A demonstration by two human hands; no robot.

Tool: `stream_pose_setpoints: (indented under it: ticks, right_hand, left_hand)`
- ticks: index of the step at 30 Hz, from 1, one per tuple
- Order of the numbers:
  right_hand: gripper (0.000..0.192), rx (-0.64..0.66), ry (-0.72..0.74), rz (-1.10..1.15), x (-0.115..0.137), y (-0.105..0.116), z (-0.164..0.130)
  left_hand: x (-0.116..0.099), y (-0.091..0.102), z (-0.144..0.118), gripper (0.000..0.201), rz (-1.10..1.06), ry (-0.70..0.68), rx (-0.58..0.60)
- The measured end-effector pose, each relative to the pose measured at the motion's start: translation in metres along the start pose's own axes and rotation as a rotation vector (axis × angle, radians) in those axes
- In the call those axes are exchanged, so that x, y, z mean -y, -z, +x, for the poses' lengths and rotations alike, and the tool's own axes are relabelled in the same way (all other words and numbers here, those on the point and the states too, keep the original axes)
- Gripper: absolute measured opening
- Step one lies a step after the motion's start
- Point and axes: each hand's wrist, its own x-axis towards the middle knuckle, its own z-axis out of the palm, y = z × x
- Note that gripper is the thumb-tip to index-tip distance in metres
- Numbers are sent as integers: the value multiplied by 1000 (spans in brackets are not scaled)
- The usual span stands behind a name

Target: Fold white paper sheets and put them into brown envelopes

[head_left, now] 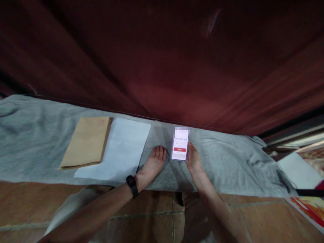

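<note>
A lit smartphone shows a timer and a red button on its screen. At its right edge, my right hand grips it, with part of the fingers hidden. My left hand, a black band on its wrist, lies palm down on the grey cloth left of the phone. Its fingers are stretched out and it holds nothing. Left of that hand are white paper sheets, partly covered by a stack of brown envelopes.
Behind the cloth rises a dark red upright surface. Brown floor tiles and my legs are below its front edge. A white flat item and a red and yellow printed thing lie at the far right.
</note>
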Motion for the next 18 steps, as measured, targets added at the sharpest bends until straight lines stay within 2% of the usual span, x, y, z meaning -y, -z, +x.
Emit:
stream_pose_setpoints:
  ticks: [4,8,11,14,16,18]
  right_hand:
    - [27,-1,-2,4,0,0,4]
    - [27,-21,-6,31,-1,1,5]
    - [22,-6,-4,42,-3,0,4]
    - [21,23,-14,37,-5,0,2]
    - [21,30,-22,27,-6,-1,1]
    - [21,30,-37,15,-6,-2,1]
  left_hand:
    - [11,-4,0,59,-72,1,-8]
    - [22,4,0,59,-235,40,-3]
    - [27,8,6,53,-514,139,-42]
    - [28,5,18,44,-917,276,-98]
    - [25,0,25,44,-1151,345,-92]
    - [22,-3,29,45,-1283,376,-63]
